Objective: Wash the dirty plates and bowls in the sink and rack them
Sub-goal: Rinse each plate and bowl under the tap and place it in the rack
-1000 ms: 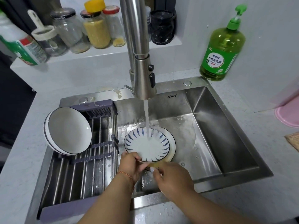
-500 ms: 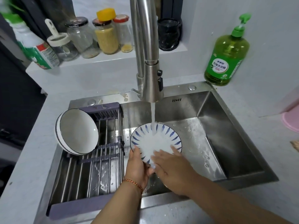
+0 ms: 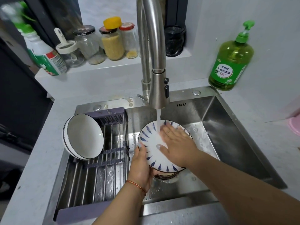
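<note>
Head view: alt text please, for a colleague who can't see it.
Left hand grips a blue-patterned plate under the running tap while the right hand rubs its face. White bowls lean in the rack.

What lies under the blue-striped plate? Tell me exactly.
Under the blue-striped plate, dark rims of more stacked dishes peek out at its near edge, standing in the wet sink. Their number and kind are hidden by the plate and both hands.
</note>
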